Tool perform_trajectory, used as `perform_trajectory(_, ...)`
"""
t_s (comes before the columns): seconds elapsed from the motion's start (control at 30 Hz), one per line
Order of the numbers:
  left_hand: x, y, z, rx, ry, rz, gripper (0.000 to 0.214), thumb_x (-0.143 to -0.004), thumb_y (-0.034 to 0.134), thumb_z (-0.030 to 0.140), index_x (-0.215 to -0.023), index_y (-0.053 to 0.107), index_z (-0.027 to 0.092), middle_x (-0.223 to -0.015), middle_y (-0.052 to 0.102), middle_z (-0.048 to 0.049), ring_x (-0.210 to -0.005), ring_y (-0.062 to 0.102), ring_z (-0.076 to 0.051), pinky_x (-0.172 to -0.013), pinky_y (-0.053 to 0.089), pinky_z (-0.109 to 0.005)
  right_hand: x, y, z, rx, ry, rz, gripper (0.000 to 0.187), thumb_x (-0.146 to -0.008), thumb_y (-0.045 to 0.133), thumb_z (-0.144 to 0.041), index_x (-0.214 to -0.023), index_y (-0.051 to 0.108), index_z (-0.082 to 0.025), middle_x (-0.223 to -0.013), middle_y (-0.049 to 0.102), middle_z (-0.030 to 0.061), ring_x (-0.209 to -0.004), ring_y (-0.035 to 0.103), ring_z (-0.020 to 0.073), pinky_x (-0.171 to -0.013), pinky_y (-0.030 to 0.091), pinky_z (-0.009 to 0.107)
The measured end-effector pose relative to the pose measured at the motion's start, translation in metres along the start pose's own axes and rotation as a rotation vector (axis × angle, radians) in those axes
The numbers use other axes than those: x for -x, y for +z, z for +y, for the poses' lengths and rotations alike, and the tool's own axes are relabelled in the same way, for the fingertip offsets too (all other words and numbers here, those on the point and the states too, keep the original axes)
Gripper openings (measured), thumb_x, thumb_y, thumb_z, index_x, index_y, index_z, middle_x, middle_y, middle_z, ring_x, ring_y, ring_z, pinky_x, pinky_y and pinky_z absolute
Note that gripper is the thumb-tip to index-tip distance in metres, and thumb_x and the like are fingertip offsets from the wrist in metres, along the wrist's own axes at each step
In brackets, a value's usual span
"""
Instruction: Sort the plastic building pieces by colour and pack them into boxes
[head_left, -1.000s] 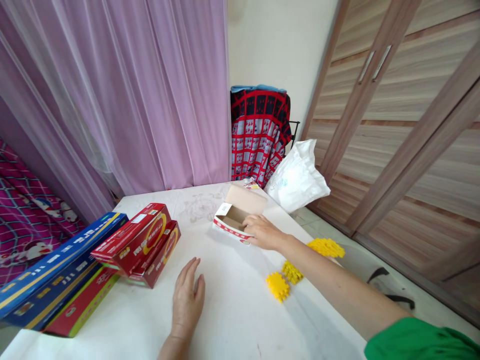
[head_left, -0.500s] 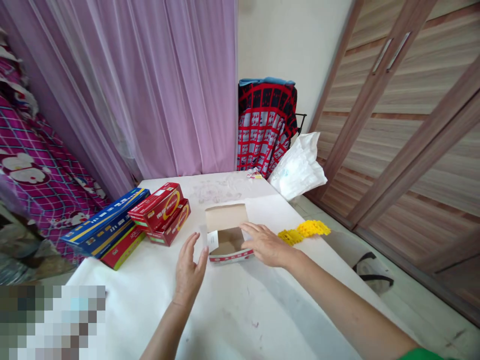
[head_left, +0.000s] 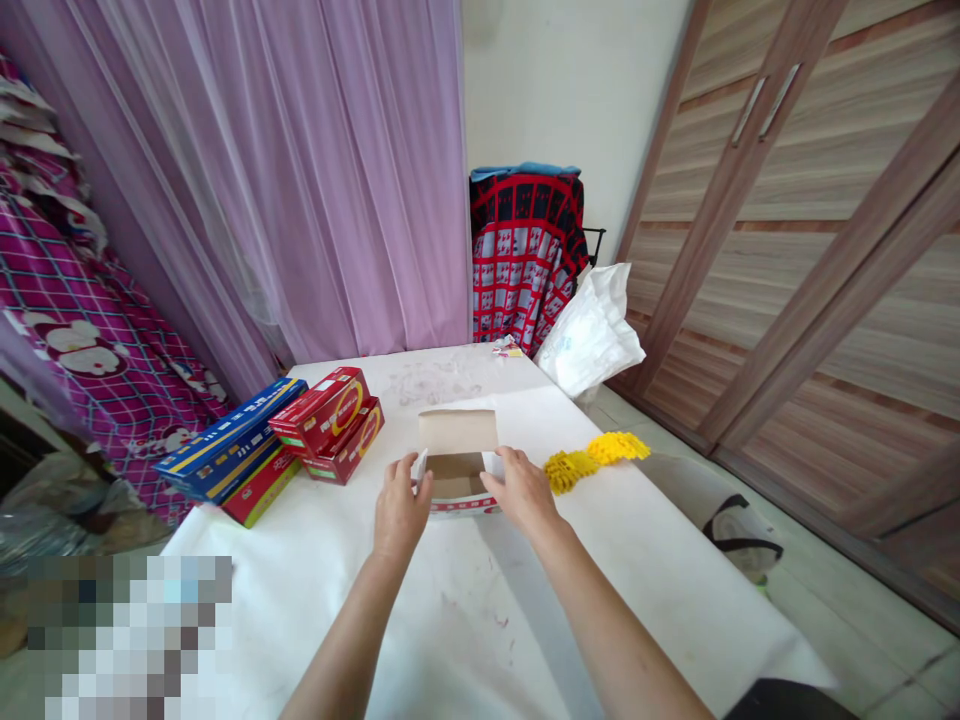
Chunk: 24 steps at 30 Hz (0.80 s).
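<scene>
A small cardboard box (head_left: 459,431) stands on the white-covered table with its lid raised at the back and its brown inside showing. Its front wall is red and white with printed characters. At the box's left side, my left hand (head_left: 403,508) has thumb and fingers closed about the white side flap. My right hand (head_left: 526,492) grips the right side in the same way, thumb toward the inside and fingers beyond the flap. To the right of that hand lies a yellow bundle of small linked pieces (head_left: 596,458).
Two stacked red boxes (head_left: 321,412) and, beside them, long blue boxes (head_left: 236,435) on a red-green box (head_left: 262,488) stand at the left. A white plastic bag (head_left: 590,335) hangs at the table's far right corner. Wardrobe doors (head_left: 780,250) rise on the right.
My left hand has moved right and forward from beside the box onto its left flap. My right hand has shifted to the right side flap. The view has turned slightly.
</scene>
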<state>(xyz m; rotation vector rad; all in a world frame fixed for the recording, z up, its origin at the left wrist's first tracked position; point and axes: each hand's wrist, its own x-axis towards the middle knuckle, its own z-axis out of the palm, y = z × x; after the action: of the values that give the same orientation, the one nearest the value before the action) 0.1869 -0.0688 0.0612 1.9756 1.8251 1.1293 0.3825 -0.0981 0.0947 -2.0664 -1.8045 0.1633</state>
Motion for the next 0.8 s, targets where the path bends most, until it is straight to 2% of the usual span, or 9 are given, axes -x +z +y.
perform_trajectory(0.13,-0.002,0.000,-0.018,0.020,-0.028,0.057,0.039,-0.088,0.043,0.020,-0.126,0.052,0.020,-0.109,0.065,-0.0081,-0.078,0.067,-0.014,-0.073,0.055,-0.030,-0.009,-0.003,0.008,-0.073,0.005,-0.010,0.034,-0.094,0.043,-0.026,-0.123,0.059,-0.018,-0.104,0.072,0.0088,-0.096,0.066,0.0203,-0.083,0.043,0.027)
perform_trajectory(0.2,0.002,-0.001,-0.027,0.011,-0.028,0.086,0.042,-0.086,0.043,0.017,-0.126,0.054,0.020,-0.113,0.064,-0.0097,-0.089,0.068,-0.017,-0.078,0.055,-0.033,-0.016,-0.005,0.015,-0.104,0.050,-0.007,0.037,-0.095,0.039,-0.022,-0.125,0.060,-0.019,-0.105,0.073,0.0078,-0.097,0.067,0.0201,-0.083,0.044,0.027)
perform_trajectory(0.3,0.013,-0.008,-0.031,-0.031,0.007,0.108,0.032,-0.085,0.049,0.021,-0.113,0.064,0.021,-0.129,0.057,-0.0133,-0.110,0.062,-0.024,-0.093,0.051,-0.042,-0.026,-0.006,0.025,-0.139,0.131,-0.014,0.041,-0.092,0.039,-0.016,-0.126,0.061,-0.021,-0.107,0.073,0.0065,-0.098,0.067,0.0191,-0.084,0.045,0.026)
perform_trajectory(0.37,0.019,-0.017,-0.026,-0.158,0.051,0.057,0.027,-0.087,0.051,0.027,-0.107,0.068,0.021,-0.137,0.054,-0.0137,-0.122,0.055,-0.029,-0.101,0.045,-0.047,-0.028,-0.003,0.030,-0.126,0.142,-0.014,0.040,-0.089,0.042,-0.014,-0.123,0.064,-0.021,-0.110,0.073,0.0065,-0.101,0.066,0.0187,-0.086,0.045,0.026)
perform_trajectory(0.43,0.021,-0.027,-0.015,-0.337,0.063,-0.060,0.030,-0.091,0.047,0.033,-0.110,0.069,0.023,-0.136,0.057,-0.0120,-0.126,0.051,-0.030,-0.104,0.040,-0.048,-0.027,0.000,0.033,-0.074,0.115,-0.015,0.035,-0.089,0.045,-0.016,-0.115,0.069,-0.021,-0.115,0.070,0.0077,-0.106,0.064,0.0191,-0.090,0.044,0.026)
perform_trajectory(0.53,0.016,-0.036,0.002,-0.444,0.021,-0.215,0.040,-0.095,0.040,0.046,-0.107,0.070,0.023,-0.115,0.070,-0.0097,-0.112,0.061,-0.028,-0.100,0.041,-0.045,-0.023,0.004,0.029,0.002,0.085,-0.037,0.032,-0.092,0.047,-0.034,-0.105,0.073,-0.022,-0.121,0.067,0.0097,-0.109,0.062,0.0214,-0.089,0.043,0.028)
perform_trajectory(0.6,0.008,-0.037,0.009,-0.451,-0.003,-0.276,0.042,-0.093,0.041,0.050,-0.101,0.071,0.022,-0.097,0.075,-0.0089,-0.099,0.066,-0.027,-0.092,0.044,-0.043,-0.021,0.003,0.023,0.048,0.079,-0.089,0.035,-0.091,0.047,-0.044,-0.102,0.074,-0.024,-0.114,0.069,0.0103,-0.104,0.064,0.0231,-0.083,0.045,0.029)
perform_trajectory(0.7,-0.002,-0.032,0.015,-0.467,-0.056,-0.345,0.036,-0.091,0.046,0.040,-0.113,0.064,0.019,-0.089,0.076,-0.0088,-0.090,0.069,-0.026,-0.083,0.047,-0.039,-0.022,0.000,0.012,0.134,0.069,-0.178,0.030,-0.089,0.047,-0.035,-0.095,0.075,-0.024,-0.100,0.074,0.0096,-0.094,0.066,0.0224,-0.072,0.043,0.028)
perform_trajectory(0.8,-0.001,-0.030,0.019,-0.477,-0.076,-0.361,0.051,-0.090,0.045,0.027,-0.139,0.043,0.014,-0.092,0.075,-0.0114,-0.089,0.069,-0.027,-0.079,0.048,-0.039,-0.026,-0.004,0.008,0.166,0.065,-0.207,0.029,-0.086,0.046,-0.024,-0.090,0.075,-0.024,-0.099,0.074,0.0090,-0.089,0.067,0.0205,-0.067,0.039,0.027)
